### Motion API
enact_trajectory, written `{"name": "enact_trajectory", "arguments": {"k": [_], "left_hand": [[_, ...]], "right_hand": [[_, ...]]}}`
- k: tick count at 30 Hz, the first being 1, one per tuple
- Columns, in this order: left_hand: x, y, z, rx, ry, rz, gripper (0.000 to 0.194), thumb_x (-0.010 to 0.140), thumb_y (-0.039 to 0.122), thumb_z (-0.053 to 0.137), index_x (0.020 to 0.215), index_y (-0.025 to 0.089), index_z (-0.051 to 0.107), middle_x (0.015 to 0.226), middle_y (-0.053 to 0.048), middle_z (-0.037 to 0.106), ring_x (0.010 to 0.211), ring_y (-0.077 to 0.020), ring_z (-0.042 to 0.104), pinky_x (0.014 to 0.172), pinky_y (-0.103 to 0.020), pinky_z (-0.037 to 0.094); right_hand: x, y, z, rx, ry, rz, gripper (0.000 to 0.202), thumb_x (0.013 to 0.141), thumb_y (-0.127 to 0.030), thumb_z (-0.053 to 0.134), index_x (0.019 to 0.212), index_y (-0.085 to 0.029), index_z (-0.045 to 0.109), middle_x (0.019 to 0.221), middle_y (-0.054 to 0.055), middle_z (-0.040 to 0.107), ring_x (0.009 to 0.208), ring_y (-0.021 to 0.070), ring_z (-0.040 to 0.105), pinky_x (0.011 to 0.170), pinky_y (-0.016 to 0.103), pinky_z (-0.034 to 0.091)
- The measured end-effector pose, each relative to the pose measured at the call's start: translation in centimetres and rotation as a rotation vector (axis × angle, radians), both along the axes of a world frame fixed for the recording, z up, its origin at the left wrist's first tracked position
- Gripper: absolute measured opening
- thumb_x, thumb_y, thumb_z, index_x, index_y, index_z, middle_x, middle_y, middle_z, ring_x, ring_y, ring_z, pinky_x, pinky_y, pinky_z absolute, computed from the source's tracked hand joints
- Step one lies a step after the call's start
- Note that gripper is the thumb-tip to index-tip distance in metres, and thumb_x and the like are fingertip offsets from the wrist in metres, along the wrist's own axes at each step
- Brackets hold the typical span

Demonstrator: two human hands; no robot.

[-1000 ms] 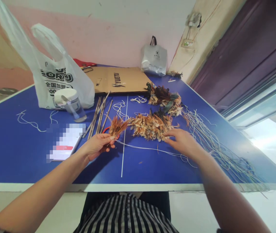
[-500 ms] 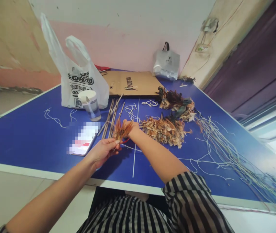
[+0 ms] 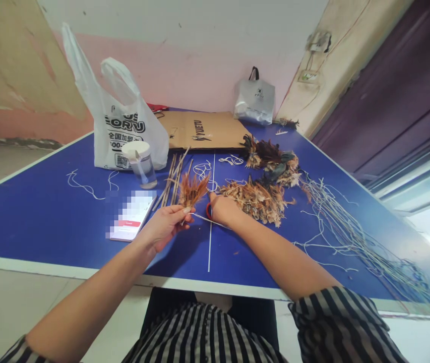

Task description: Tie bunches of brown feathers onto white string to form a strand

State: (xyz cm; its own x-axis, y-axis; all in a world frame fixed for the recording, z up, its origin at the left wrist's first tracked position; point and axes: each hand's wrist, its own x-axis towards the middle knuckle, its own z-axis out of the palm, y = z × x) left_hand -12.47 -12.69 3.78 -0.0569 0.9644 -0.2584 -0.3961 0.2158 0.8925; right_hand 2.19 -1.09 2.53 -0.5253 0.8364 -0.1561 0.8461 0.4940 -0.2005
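Pinched between the fingers and thumb of my left hand [image 3: 169, 223] is the base of a small brown feather bundle [image 3: 193, 190], its tips fanning upward. A white string [image 3: 209, 220] runs from the bundle's base toward my right hand [image 3: 223, 207]. My right hand is curled to the right of the bundle, apart from it, around a small red-handled tool [image 3: 209, 210] that is mostly hidden. Beyond my right hand lies a pile of tan and brown feather bundles [image 3: 258, 200]. Thin sticks [image 3: 170, 181] lie behind the held bundle.
On the blue table [image 3: 48, 222] are a phone [image 3: 133, 219], a lidded plastic cup [image 3: 142, 166], a white plastic bag [image 3: 124, 116], a cardboard piece [image 3: 207, 131] and a silver bag [image 3: 254, 101]. Darker feather bundles [image 3: 271, 156] and long loose strings [image 3: 343, 227] lie right.
My right hand has moved right, away from the feather bundle, with the red-handled tool. The bundle now stands more exposed in my left hand. The view has shifted slightly.
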Motion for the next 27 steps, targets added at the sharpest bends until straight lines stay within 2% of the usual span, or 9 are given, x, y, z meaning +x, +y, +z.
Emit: {"name": "enact_trajectory", "arguments": {"k": [3, 7, 9, 12, 14, 16, 19, 23, 27], "left_hand": [[0.4, -0.3, -0.1, -0.011, -0.023, -0.009, 0.021, 0.068, 0.026, 0.069, 0.08, 0.01, 0.066, 0.06, 0.001, 0.054, 0.059, -0.0066, 0.051, 0.056, -0.018, 0.042], [1.0, -0.2, -0.1, -0.006, -0.036, -0.002, 0.019, 0.068, 0.024, 0.069, 0.081, 0.01, 0.066, 0.06, 0.0, 0.054, 0.06, -0.0068, 0.051, 0.056, -0.017, 0.042], [1.2, 0.1, 0.1, 0.002, -0.034, 0.003, 0.019, 0.069, 0.024, 0.069, 0.081, 0.009, 0.066, 0.06, 0.0, 0.054, 0.06, -0.007, 0.051, 0.056, -0.017, 0.042], [1.5, 1.1, 0.6, 0.022, -0.037, 0.01, 0.018, 0.069, 0.023, 0.069, 0.081, 0.009, 0.066, 0.06, 0.0, 0.053, 0.06, -0.0075, 0.052, 0.055, -0.018, 0.042], [1.7, 2.1, 0.9, 0.037, -0.04, 0.035, 0.018, 0.068, 0.021, 0.069, 0.08, 0.009, 0.065, 0.059, 0.0, 0.053, 0.06, -0.0081, 0.053, 0.054, -0.018, 0.042], [2.0, 3.3, 1.3, 0.056, -0.041, 0.073, 0.016, 0.068, 0.02, 0.068, 0.079, 0.009, 0.065, 0.059, 0.0, 0.053, 0.06, -0.0084, 0.054, 0.053, -0.019, 0.042], [2.6, 5.0, 1.9, 0.108, -0.033, 0.111, 0.016, 0.068, 0.02, 0.068, 0.077, 0.009, 0.065, 0.058, 0.0, 0.053, 0.06, -0.0082, 0.054, 0.053, -0.018, 0.041], [3.3, 6.1, 2.5, 0.175, -0.014, 0.093, 0.02, 0.066, 0.024, 0.07, 0.077, 0.009, 0.065, 0.059, 0.0, 0.054, 0.061, -0.0081, 0.054, 0.054, -0.018, 0.041], [3.5, 5.7, 2.6, 0.175, -0.011, 0.068, 0.02, 0.066, 0.024, 0.07, 0.079, 0.009, 0.065, 0.06, 0.001, 0.054, 0.062, -0.008, 0.054, 0.056, -0.018, 0.041]], "right_hand": [[1.1, 1.3, -0.1, -0.089, 0.129, -0.047, 0.057, 0.07, -0.02, 0.059, 0.122, -0.009, 0.039, 0.088, 0.015, 0.065, 0.073, 0.0229, 0.062, 0.063, 0.031, 0.047], [2.8, 2.3, -0.1, -0.524, 0.807, -0.196, 0.068, 0.065, -0.019, 0.063, 0.127, -0.013, 0.033, 0.073, 0.002, 0.062, 0.051, 0.0118, 0.055, 0.049, 0.024, 0.044], [4.0, 2.6, 0.5, -0.7, 1.132, -0.219, 0.064, 0.061, -0.02, 0.068, 0.118, -0.017, 0.041, 0.066, -0.003, 0.057, 0.047, 0.0085, 0.051, 0.047, 0.022, 0.042], [6.3, 2.8, 2.3, -0.803, 1.377, -0.206, 0.042, 0.064, -0.03, 0.068, 0.101, -0.018, 0.05, 0.048, -0.01, 0.042, 0.036, 0.0046, 0.037, 0.038, 0.018, 0.032], [8.3, 2.4, 3.7, -0.804, 1.458, -0.201, 0.03, 0.069, -0.034, 0.062, 0.092, -0.017, 0.053, 0.042, -0.01, 0.035, 0.034, 0.0047, 0.032, 0.035, 0.017, 0.027], [10.3, 0.8, 5.0, -0.785, 1.469, -0.198, 0.03, 0.069, -0.03, 0.058, 0.097, -0.018, 0.054, 0.05, -0.006, 0.047, 0.043, 0.0083, 0.045, 0.042, 0.02, 0.037], [12.5, -3.6, 5.6, -0.959, 1.343, -0.088, 0.047, 0.066, -0.026, 0.057, 0.112, -0.02, 0.051, 0.093, 0.008, 0.064, 0.084, 0.021, 0.06, 0.069, 0.036, 0.048], [13.3, -9.8, 3.3, -1.337, 1.251, -0.062, 0.046, 0.071, -0.024, 0.058, 0.116, -0.019, 0.051, 0.108, 0.014, 0.061, 0.101, 0.0273, 0.057, 0.084, 0.047, 0.042], [12.0, -11.4, 1.0, -1.44, 1.265, -0.208, 0.038, 0.078, -0.026, 0.056, 0.115, -0.017, 0.052, 0.104, 0.015, 0.062, 0.096, 0.0253, 0.06, 0.084, 0.047, 0.042]]}}
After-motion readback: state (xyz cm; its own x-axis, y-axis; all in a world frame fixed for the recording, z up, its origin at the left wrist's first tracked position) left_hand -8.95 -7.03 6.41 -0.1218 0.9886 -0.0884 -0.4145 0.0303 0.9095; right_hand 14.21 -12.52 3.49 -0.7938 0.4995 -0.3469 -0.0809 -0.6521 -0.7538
